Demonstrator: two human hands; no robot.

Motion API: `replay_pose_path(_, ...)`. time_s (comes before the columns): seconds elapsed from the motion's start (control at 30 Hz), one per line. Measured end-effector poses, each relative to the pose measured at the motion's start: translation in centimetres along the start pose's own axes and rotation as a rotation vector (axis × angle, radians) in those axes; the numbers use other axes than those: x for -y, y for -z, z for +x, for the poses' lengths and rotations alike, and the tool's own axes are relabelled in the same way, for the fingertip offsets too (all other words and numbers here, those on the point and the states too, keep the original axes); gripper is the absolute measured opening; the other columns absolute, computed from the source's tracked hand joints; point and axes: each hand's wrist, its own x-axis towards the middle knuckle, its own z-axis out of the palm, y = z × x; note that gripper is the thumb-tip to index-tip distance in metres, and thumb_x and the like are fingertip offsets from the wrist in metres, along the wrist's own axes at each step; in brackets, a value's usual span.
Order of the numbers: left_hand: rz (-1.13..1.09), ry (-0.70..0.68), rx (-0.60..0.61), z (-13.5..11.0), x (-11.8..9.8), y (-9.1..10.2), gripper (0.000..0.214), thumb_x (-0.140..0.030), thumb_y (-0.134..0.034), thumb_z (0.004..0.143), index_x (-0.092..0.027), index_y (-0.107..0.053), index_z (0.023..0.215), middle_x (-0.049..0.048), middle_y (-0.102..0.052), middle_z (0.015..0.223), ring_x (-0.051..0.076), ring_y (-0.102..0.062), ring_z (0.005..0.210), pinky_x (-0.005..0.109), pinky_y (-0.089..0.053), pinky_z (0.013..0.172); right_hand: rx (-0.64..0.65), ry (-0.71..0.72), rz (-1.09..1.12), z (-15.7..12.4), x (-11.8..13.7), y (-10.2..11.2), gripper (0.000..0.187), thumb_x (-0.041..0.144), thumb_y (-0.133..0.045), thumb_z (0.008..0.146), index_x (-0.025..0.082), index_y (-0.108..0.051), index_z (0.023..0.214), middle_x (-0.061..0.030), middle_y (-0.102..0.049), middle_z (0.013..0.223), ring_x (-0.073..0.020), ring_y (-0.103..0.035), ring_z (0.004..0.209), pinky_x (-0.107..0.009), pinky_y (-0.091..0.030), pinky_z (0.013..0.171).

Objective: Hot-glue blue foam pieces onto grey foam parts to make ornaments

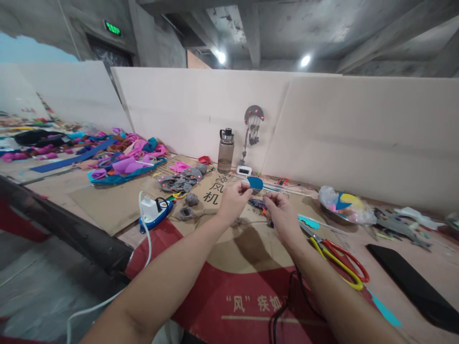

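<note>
My left hand [235, 197] pinches a small blue piece [256, 183], rounded and flat like felt, above the cardboard. Just right of it is my right hand [281, 212], thumb and fingers pressed together; what they hold, if anything, is too small to make out. Under the hands lies a cardboard sheet [215, 243] with printed characters. Scissors [339, 260] with red and yellow handles rest beside my right forearm. A ball of grey yarn [191, 199] and a coil of grey cord [186, 213] sit to the left of my left hand.
A bottle [225, 152] and a small white digital display [244, 170] stand by the back panel. Further left are a blue power strip [157, 215] and a colourful felt pile [131, 160]. On the right lie a bowl [339, 216] and a black phone [409, 282].
</note>
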Motion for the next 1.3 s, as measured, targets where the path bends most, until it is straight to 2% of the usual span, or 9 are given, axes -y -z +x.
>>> replay_pose_path(0.1, -0.137, 0.099, 0.023, 0.1, 0.2, -0.3, 0.008, -0.017, -0.069, 0.073, -0.015, -0.062, 0.073, 0.0007, -0.064, 0.072, 0.012, -0.062, 0.069, 0.030, -0.056, 0.073, -0.069, 0.080, -0.117, 0.5, -0.1, 0.7, 0.029, 0.048, -0.065, 0.076, 0.020, -0.060, 0.083, 0.0036, -0.052, 0.065, -0.0115, -0.044, 0.055, -0.024, -0.036, 0.048)
replay_pose_path(0.27, -0.259, 0.214, 0.034, -0.2, -0.2, -0.7, 0.014, -0.014, -0.073, 0.070, -0.012, -0.060, 0.074, -0.0002, -0.062, 0.072, 0.012, -0.063, 0.070, 0.033, -0.059, 0.075, -0.138, 0.114, -0.120, 0.8, -0.4, 1.0, 0.032, 0.050, -0.066, 0.075, 0.019, -0.061, 0.082, 0.0032, -0.053, 0.065, -0.0118, -0.046, 0.057, -0.025, -0.040, 0.052)
replay_pose_path(0.47, -0.316, 0.287, 0.037, -0.3, -0.6, -0.8, 0.015, -0.012, -0.072, 0.072, -0.012, -0.057, 0.074, -0.0006, -0.060, 0.072, 0.010, -0.064, 0.067, 0.030, -0.059, 0.073, -0.124, 0.087, -0.085, 1.0, -0.7, 1.0, 0.031, 0.048, -0.067, 0.074, 0.019, -0.062, 0.082, 0.0030, -0.055, 0.066, -0.0118, -0.046, 0.057, -0.025, -0.041, 0.052)
replay_pose_path(0.7, -0.368, 0.311, 0.075, -0.4, -0.6, -0.8, 0.018, -0.014, -0.073, 0.069, -0.012, -0.055, 0.073, -0.0018, -0.056, 0.073, 0.009, -0.061, 0.066, 0.028, -0.059, 0.070, -0.071, 0.033, 0.005, 1.0, -0.7, 1.0, 0.032, 0.045, -0.068, 0.073, 0.019, -0.067, 0.090, -0.0003, -0.065, 0.075, -0.0139, -0.055, 0.064, -0.026, -0.045, 0.057)
replay_pose_path(0.8, -0.388, 0.325, 0.115, -0.3, -0.6, -0.5, 0.021, -0.015, -0.074, 0.067, -0.013, -0.054, 0.070, -0.0027, -0.053, 0.070, 0.008, -0.059, 0.064, 0.027, -0.059, 0.068, -0.066, 0.001, 0.023, 1.0, -0.6, 1.1, 0.032, 0.046, -0.069, 0.071, 0.019, -0.066, 0.088, 0.0008, -0.063, 0.071, -0.0113, -0.049, 0.054, -0.024, -0.038, 0.048)
replay_pose_path(0.93, -0.413, 0.372, 0.171, 0.1, -0.5, 0.0, 0.019, -0.013, -0.072, 0.065, -0.013, -0.054, 0.067, -0.0038, -0.052, 0.063, 0.007, -0.056, 0.058, 0.026, -0.058, 0.064, -0.023, -0.096, 0.106, 0.8, 0.2, 1.2, 0.034, 0.045, -0.074, 0.062, 0.018, -0.064, 0.079, 0.0057, -0.050, 0.056, -0.0056, -0.030, 0.042, -0.021, -0.019, 0.037)
replay_pose_path(1.0, -0.428, 0.401, 0.200, 0.5, -0.3, 0.4, 0.016, -0.013, -0.072, 0.065, -0.013, -0.056, 0.069, -0.0017, -0.056, 0.065, 0.009, -0.058, 0.058, 0.026, -0.058, 0.062, 0.031, -0.152, 0.177, 0.5, 0.9, 1.1, 0.035, 0.043, -0.078, 0.057, 0.018, -0.062, 0.075, 0.0077, -0.045, 0.053, -0.0039, -0.024, 0.041, -0.020, -0.014, 0.037)
replay_pose_path(1.13, -0.451, 0.454, 0.281, 1.1, 0.2, 1.0, 0.014, -0.011, -0.073, 0.066, -0.011, -0.060, 0.073, 0.0028, -0.063, 0.069, 0.011, -0.061, 0.060, 0.026, -0.057, 0.059, 0.113, -0.195, 0.254, -0.1, 1.4, 0.8, 0.037, 0.041, -0.083, 0.053, 0.017, -0.061, 0.070, 0.0092, -0.040, 0.052, -0.0027, -0.024, 0.042, -0.019, -0.013, 0.037)
replay_pose_path(1.3, -0.423, 0.462, 0.312, 1.1, 0.9, 0.9, 0.023, -0.020, -0.080, 0.068, -0.010, -0.062, 0.076, 0.0031, -0.063, 0.069, 0.010, -0.060, 0.059, 0.022, -0.054, 0.056, 0.107, -0.197, 0.270, -0.3, 0.9, 0.5, 0.039, 0.041, -0.085, 0.052, 0.017, -0.062, 0.071, 0.0096, -0.040, 0.049, -0.0022, -0.022, 0.040, -0.019, -0.012, 0.038)
